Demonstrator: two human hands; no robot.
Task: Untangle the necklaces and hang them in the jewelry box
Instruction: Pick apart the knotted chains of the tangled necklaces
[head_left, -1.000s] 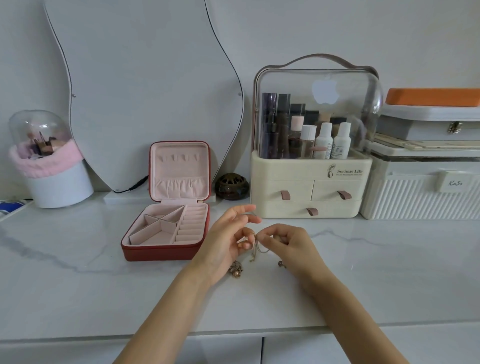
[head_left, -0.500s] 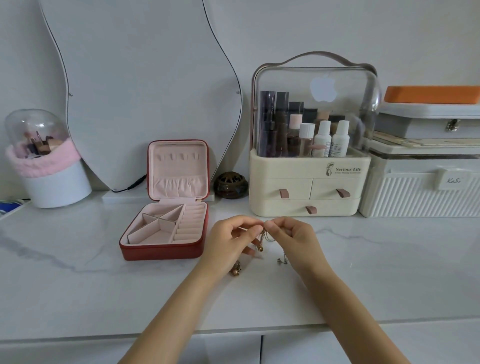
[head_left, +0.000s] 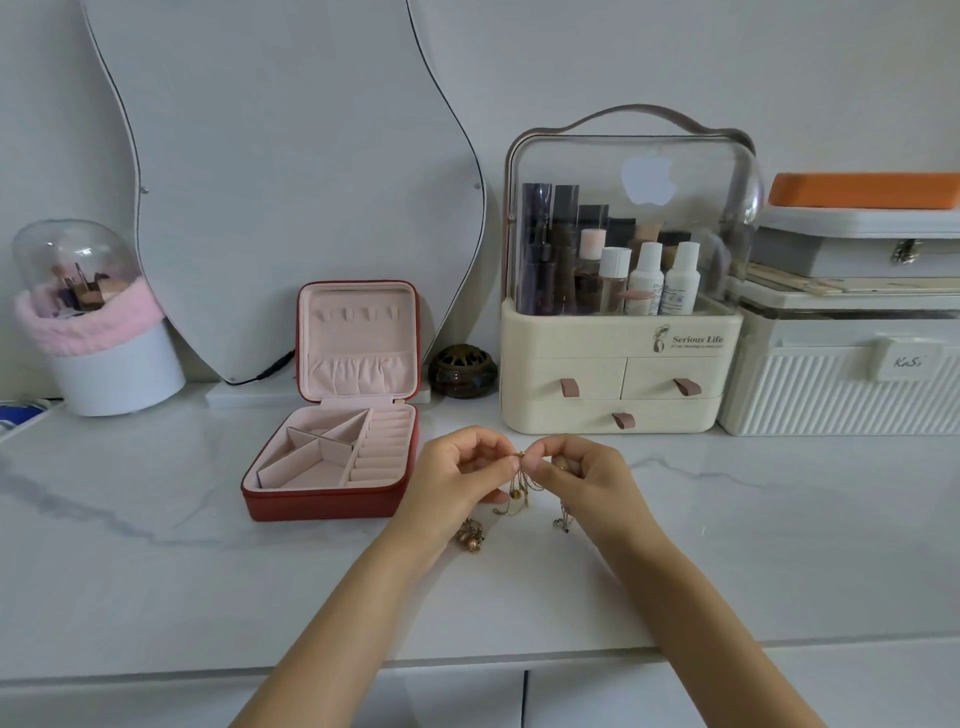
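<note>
Two hands meeting over the marble counter (head_left: 156, 545). Left of the pinch, red jewelry box (head_left: 332, 457), lid open. Left hand (head_left: 457, 478) and right hand (head_left: 582, 480), fingertips curled, both pinching the gold necklaces (head_left: 519, 486); chains dangling below the grip, beaded clump under the left wrist. Behind right, cream cosmetics organizer (head_left: 613, 374).

A red jewelry box (head_left: 332, 501) with pale pink lining sits on a white, grey-veined marble tabletop (head_left: 156, 561), alongside gold-toned necklaces (head_left: 519, 488), a cream organizer (head_left: 613, 384) with dusty-pink drawer pulls, a ribbed white case (head_left: 841, 395) and a pink-trimmed white canister (head_left: 109, 364).
</note>
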